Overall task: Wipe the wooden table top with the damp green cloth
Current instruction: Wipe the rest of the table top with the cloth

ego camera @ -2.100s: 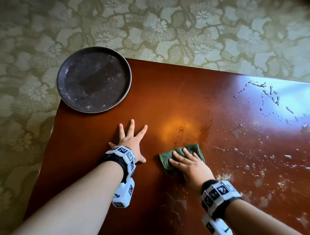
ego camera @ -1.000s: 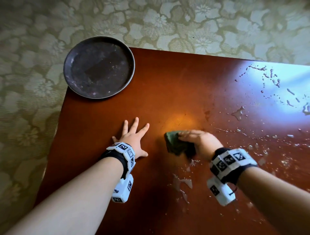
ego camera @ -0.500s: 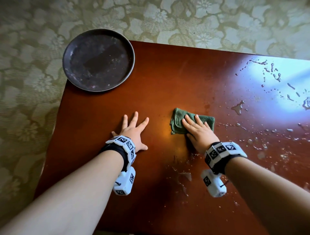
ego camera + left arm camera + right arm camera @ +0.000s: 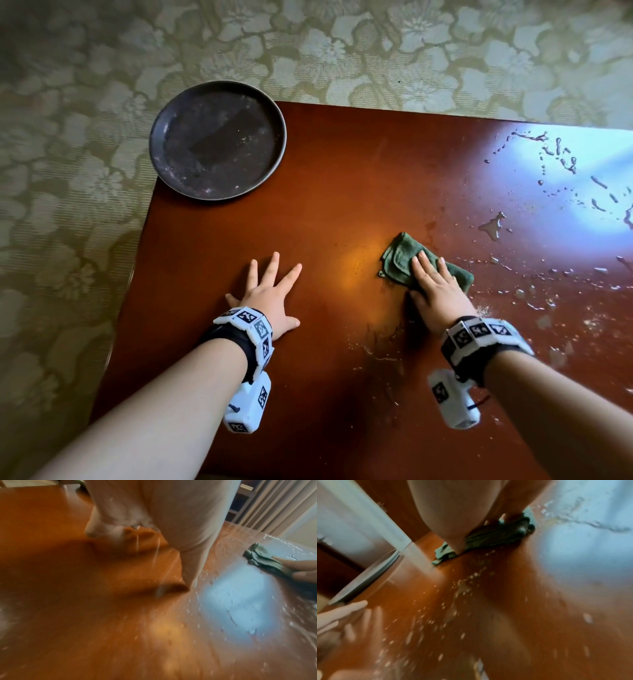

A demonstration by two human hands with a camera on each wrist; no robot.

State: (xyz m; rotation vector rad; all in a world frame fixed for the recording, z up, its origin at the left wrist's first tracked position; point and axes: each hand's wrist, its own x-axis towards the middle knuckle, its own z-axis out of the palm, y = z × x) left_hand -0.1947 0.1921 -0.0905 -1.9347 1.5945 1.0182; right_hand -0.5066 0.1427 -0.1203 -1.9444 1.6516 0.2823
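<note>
Green cloth (image 4: 400, 262) under right hand (image 4: 436, 294) (round tray (image 4: 218, 139) holds nothing).

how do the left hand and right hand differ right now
The left hand lies bare on the wooden table top with fingers spread wide; the right hand presses the green cloth with fingers close together. The left sits on a drier patch, the right beside water droplets. Both are flat, palm down.

green cloth (image 4: 399, 258): near half under right hand (image 4: 436, 291) | wrist views: blurred

Wet table (image 4: 342, 192): cloth (image 4: 399, 260), plate (image 4: 217, 140)
</note>
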